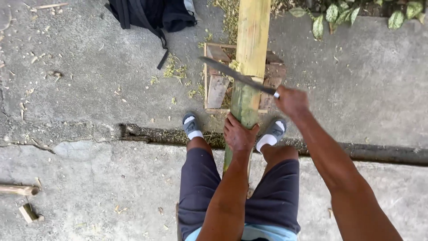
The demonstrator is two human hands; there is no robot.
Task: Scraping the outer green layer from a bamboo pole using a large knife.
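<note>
A long bamboo pole (252, 40) runs from between my legs up past the top of the head view, green near me and pale yellow where its skin is shaved off. My left hand (239, 134) grips the pole's green part just above my knees. My right hand (291, 100) is closed around the handle of a long dark blade (236, 75), which lies across the pole at an angle, at the border of the green and pale parts. The pole rests over a small wooden pallet (216, 89).
My feet wear grey slides with white socks (191, 127), either side of the pole. A black backpack (151, 13) lies at the top left. A crack (147, 134) crosses the concrete. Bamboo offcuts (20, 191) lie at the left. Leafy plants (356, 13) line the top right.
</note>
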